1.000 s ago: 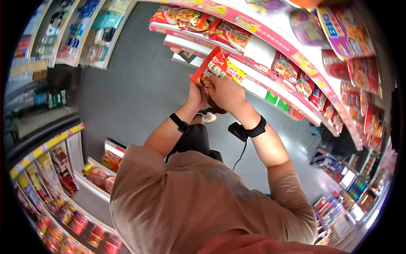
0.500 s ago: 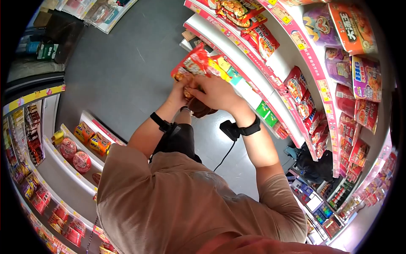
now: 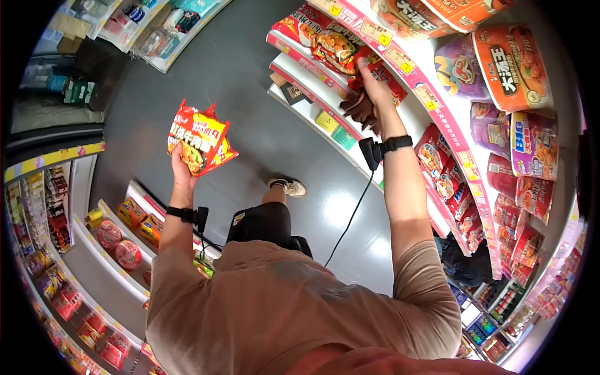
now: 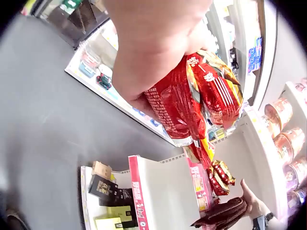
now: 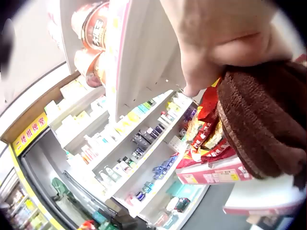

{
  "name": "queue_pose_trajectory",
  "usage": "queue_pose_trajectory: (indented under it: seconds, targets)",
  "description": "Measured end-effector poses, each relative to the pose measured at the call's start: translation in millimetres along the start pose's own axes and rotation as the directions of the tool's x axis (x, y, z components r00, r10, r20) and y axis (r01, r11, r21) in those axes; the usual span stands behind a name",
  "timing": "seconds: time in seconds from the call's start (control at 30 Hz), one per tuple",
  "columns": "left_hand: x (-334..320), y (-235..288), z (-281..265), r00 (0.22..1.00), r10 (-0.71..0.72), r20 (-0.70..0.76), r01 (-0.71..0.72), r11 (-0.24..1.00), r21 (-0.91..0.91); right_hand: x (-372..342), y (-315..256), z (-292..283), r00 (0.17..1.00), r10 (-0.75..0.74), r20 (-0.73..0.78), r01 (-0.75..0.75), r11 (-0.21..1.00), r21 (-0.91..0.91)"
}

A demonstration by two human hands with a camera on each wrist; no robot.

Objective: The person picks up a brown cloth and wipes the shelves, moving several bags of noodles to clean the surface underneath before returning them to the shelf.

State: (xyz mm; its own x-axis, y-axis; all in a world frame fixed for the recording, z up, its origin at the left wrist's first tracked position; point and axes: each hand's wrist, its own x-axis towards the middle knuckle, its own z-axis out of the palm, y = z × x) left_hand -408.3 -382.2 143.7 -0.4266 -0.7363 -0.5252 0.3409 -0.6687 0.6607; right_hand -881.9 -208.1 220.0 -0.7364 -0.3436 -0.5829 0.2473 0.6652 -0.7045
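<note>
Red and yellow noodle packets (image 3: 199, 139) are gripped in my left hand (image 3: 181, 167), held out over the floor on the left; the left wrist view shows several packet edges (image 4: 192, 96) below that hand (image 4: 153, 48). My right hand (image 3: 379, 94) is at the shelf on the right, holding a dark brown cloth (image 3: 362, 111) that hangs below it. In the right wrist view the cloth (image 5: 264, 115) bunches under the hand (image 5: 225, 43), beside red packets (image 5: 208, 129) lying on the shelf. Its fingertips are partly hidden there.
Shelves with a pink price edge (image 3: 431, 97) curve along the right, holding noodle bags and tubs (image 3: 512, 69). A lower shelf has small boxes (image 3: 294, 94). Another shelf unit (image 3: 119, 262) stands at the lower left. A foot (image 3: 289, 186) is on the grey floor.
The hands have come apart. My left hand has moved left and down with the packets, and my right hand has left them and moved up and right to the shelf with the cloth.
</note>
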Motion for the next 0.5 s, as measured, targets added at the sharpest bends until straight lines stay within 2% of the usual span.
queue_pose_trajectory:
  seconds: [0.03, 0.07, 0.1, 0.17, 0.27, 0.33, 0.37, 0.4, 0.43, 0.47, 0.5]
  targets:
    - [-1.6, 4.2, 1.0, 1.000, 0.006, -0.025, -0.005, 1.000, 0.015, -4.5, -10.3, 2.6, 1.000, 0.001, 0.020, -0.001, 1.000, 0.006]
    - [-3.8, 7.1, 6.2, 0.998, 0.020, -0.059, -0.019, 0.999, 0.026, 38.5, 13.3, 10.7, 0.998, -0.054, 0.016, 0.054, 0.998, 0.022]
    - [-3.0, 8.9, 10.0, 0.997, 0.030, -0.065, -0.028, 0.999, 0.020, 35.0, 9.0, 17.4, 0.985, -0.165, -0.039, 0.167, 0.984, 0.055]
    - [-3.6, 8.4, 13.2, 0.995, 0.041, -0.088, -0.040, 0.999, 0.005, 24.9, -5.6, 19.7, 0.981, -0.192, 0.025, 0.185, 0.969, 0.161]
    - [3.8, 4.0, 4.9, 0.994, 0.050, -0.095, -0.052, 0.999, -0.012, 18.2, -21.7, 19.9, 0.940, -0.325, -0.107, 0.332, 0.942, 0.055]
    - [5.4, 4.4, 6.9, 0.992, 0.056, -0.110, -0.056, 0.998, 0.004, 46.6, -14.1, 27.2, 0.890, -0.448, -0.083, 0.446, 0.894, -0.039]
    - [12.8, 0.1, -9.2, 0.977, 0.095, -0.189, -0.089, 0.995, 0.040, 57.7, -6.7, 25.2, 0.889, -0.456, -0.048, 0.453, 0.889, -0.067]
    - [7.4, 0.8, 6.9, 0.970, 0.149, -0.194, -0.137, 0.988, 0.076, 58.7, -1.3, 24.0, 0.913, -0.407, 0.005, 0.406, 0.911, -0.066]
    - [13.5, -0.9, 1.3, 0.981, 0.150, -0.124, -0.142, 0.987, 0.070, 59.8, 3.7, 20.9, 0.936, -0.345, 0.064, 0.349, 0.935, -0.060]
    - [10.3, 2.9, 12.8, 0.987, 0.102, -0.125, -0.096, 0.994, 0.054, 56.9, 9.2, 18.8, 0.955, -0.269, 0.125, 0.275, 0.961, -0.037]
    - [10.9, 2.6, 12.8, 0.974, 0.148, -0.172, -0.134, 0.986, 0.095, 53.0, 12.1, 16.2, 0.963, -0.200, 0.182, 0.204, 0.979, -0.006]
